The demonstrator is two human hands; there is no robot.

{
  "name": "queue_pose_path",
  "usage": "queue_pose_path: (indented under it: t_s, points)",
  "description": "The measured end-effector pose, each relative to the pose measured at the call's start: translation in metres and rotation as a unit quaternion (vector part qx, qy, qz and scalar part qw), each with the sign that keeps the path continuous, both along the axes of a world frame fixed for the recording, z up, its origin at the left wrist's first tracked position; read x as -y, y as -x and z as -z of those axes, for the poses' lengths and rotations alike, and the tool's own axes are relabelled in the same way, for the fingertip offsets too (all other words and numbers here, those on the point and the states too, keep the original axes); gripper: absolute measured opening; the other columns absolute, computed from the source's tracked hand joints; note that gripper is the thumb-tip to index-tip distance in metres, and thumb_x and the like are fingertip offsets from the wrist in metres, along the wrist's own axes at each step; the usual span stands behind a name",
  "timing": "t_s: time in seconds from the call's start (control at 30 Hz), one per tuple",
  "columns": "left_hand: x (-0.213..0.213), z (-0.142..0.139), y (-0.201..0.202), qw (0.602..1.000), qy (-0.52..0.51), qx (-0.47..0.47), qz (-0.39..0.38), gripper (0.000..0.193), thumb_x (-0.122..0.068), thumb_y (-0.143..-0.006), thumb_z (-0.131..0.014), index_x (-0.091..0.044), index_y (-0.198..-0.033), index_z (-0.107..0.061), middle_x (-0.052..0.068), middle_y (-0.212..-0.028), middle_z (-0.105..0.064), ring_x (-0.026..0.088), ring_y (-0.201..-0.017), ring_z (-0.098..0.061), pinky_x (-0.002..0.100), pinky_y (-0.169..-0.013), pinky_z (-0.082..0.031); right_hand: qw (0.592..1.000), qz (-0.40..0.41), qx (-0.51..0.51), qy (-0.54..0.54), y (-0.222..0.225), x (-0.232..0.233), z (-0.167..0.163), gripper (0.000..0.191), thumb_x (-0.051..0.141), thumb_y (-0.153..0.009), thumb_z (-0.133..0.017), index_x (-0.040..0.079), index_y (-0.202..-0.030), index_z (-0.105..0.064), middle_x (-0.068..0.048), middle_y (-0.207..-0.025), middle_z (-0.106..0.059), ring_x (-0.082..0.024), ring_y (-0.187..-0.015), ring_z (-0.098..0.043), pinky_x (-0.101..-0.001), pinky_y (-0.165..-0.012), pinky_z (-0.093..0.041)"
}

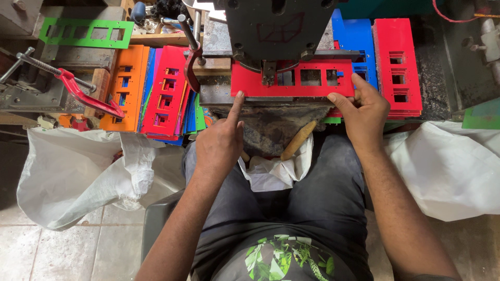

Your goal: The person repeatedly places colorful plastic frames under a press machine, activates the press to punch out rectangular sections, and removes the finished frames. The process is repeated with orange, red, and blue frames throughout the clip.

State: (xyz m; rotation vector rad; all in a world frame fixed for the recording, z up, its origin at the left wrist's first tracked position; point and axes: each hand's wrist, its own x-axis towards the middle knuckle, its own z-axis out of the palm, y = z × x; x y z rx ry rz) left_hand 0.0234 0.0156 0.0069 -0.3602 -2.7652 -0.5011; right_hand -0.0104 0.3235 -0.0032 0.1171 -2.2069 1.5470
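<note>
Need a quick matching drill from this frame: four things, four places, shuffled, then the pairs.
Things:
1. red plate
2. green plate
3. orange stack
4. wooden handle

Places:
A. top left, on a ledge
B. under the press head, held by left hand and right hand
C. below the press bed, above the lap
D. left of the press, beside a red stack

Pairs: 1-B, 2-A, 3-D, 4-C
</note>
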Motion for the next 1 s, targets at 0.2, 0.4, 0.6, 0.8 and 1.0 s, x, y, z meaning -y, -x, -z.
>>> queue_pose_path:
  t_s: [0.2, 0.4, 0.6, 0.8, 1.0]
  points:
    - [0.001, 0.0002, -0.0016, 1.0, -0.002, -0.011, 0.004, 0.076, -0.02, -0.094, -0.07, -0.019, -0.161, -0.033, 0.011, -0.066, -0.063, 0.029, -0.053, -0.062, 0.046, -0.05, -0.051, 1.0, 0.007, 0.01, -0.002, -0.0023, 0.0013, -0.0011, 0.051, 0.004, -0.097, -0.083, -0.007, -0.142, -0.061, 0.008, -0.081, -0.056, 0.001, -0.071, -0.047, -0.0175, -0.062, -0.042]
    - [0.0006, 0.0003, -0.0012, 1.0, 0.005, -0.005, -0.001, 0.077, -0.02, -0.094, -0.071, -0.019, -0.161, -0.033, 0.011, -0.064, -0.063, 0.028, -0.052, -0.062, 0.045, -0.05, -0.05, 1.0, 0.009, 0.011, -0.017, -0.0037, 0.0037, -0.006, 0.05, 0.004, -0.097, -0.082, -0.006, -0.142, -0.062, 0.008, -0.082, -0.06, 0.002, -0.071, -0.049, -0.0174, -0.063, -0.043]
    - [0.0016, 0.0012, -0.0019, 1.0, -0.001, -0.011, 0.004, 0.077, -0.02, -0.094, -0.071, -0.019, -0.161, -0.033, 0.01, -0.064, -0.063, 0.028, -0.052, -0.062, 0.045, -0.05, -0.05, 1.0, 0.007, 0.01, -0.012, -0.0041, 0.0041, -0.0063, 0.05, 0.004, -0.097, -0.082, -0.005, -0.142, -0.062, 0.008, -0.083, -0.06, 0.002, -0.071, -0.05, -0.0172, -0.063, -0.044]
    - [0.0011, 0.0011, -0.0012, 1.0, 0.002, -0.003, 0.0, 0.078, -0.02, -0.093, -0.072, -0.02, -0.161, -0.032, 0.011, -0.064, -0.062, 0.029, -0.051, -0.062, 0.046, -0.05, -0.051, 1.0, 0.011, 0.011, -0.004, -0.003, 0.0036, -0.0039, 0.053, 0.003, -0.096, -0.083, -0.005, -0.144, -0.06, 0.008, -0.082, -0.058, 0.002, -0.071, -0.05, -0.0167, -0.063, -0.044]
    - [0.0017, -0.0006, -0.001, 1.0, 0.001, -0.003, 0.0, 0.078, -0.02, -0.094, -0.071, -0.021, -0.161, -0.032, 0.011, -0.063, -0.062, 0.029, -0.052, -0.062, 0.046, -0.05, -0.051, 1.0, 0.004, 0.022, -0.01, -0.0032, 0.0022, -0.0036, 0.05, 0.003, -0.097, -0.081, -0.006, -0.142, -0.062, 0.008, -0.082, -0.06, 0.001, -0.071, -0.05, -0.0168, -0.063, -0.044]
